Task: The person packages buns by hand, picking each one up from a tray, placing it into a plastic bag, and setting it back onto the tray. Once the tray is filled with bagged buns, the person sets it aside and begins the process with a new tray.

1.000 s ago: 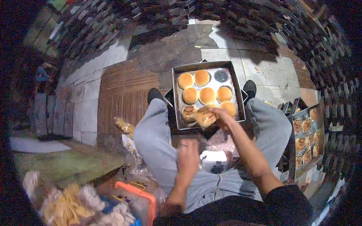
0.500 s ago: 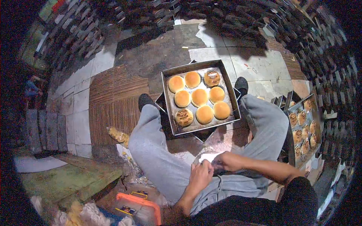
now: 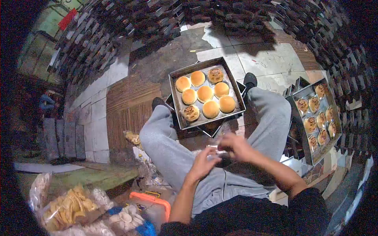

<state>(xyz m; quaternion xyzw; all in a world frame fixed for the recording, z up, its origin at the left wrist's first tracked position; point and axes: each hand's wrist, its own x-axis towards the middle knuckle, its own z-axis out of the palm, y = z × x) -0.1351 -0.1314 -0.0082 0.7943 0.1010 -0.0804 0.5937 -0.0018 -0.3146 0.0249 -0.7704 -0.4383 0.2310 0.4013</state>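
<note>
My left hand (image 3: pixel 204 162) is over my lap, its fingers bent around the near side of a small whitish item (image 3: pixel 212 147) that is too blurred to name. Close beside it on the right, my right hand (image 3: pixel 234 146) is smeared by motion, and its fingertips reach toward the same item. Beyond both hands, between my legs, a square metal tray (image 3: pixel 183 126) holds several round buns (image 3: pixel 204 94). Two of these, at the back right and front left, carry dark printed markings. The tray rests on another dark tray turned at an angle.
To the right, a second metal tray (image 3: pixel 312 160) holds several buns with dark markings. An orange-rimmed box (image 3: pixel 151 198) and bags of yellowish items (image 3: pixel 71 206) lie at lower left. Stacked dark trays (image 3: pixel 134 19) line the back. A person (image 3: pixel 48 106) stands at far left.
The view has shifted, showing more of the lower left and right tray. My hands have moved slightly apart, and less of the white item shows between them.
</note>
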